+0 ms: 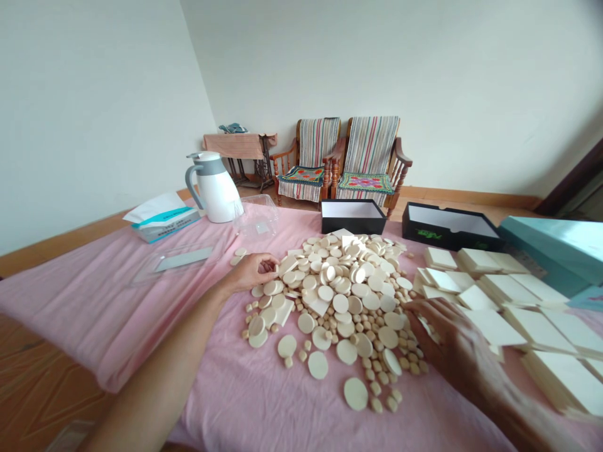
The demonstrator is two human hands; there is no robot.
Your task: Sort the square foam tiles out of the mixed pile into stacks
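Note:
A heap of pale wooden discs (340,304) and small wooden cubes (375,388) is spread over the middle of the pink cloth. At the heap's left edge is my left hand (254,271), its fingers curled in a closed grip against the discs. What lies between its fingertips is too small to make out. My right hand (443,329) rests at the right edge, palm down with fingers stretched out and apart, touching the outer pieces. Some pale pieces are partly hidden under it. Just beyond that hand lie stacks of square wooden tiles (541,328).
Behind the heap stand a black box (353,225) and a black tray (452,235). A light blue box (551,245) is at right. To the left are a white jug (217,191), a tissue pack (166,221), a clear plastic container (258,220) and a clear lid (172,262).

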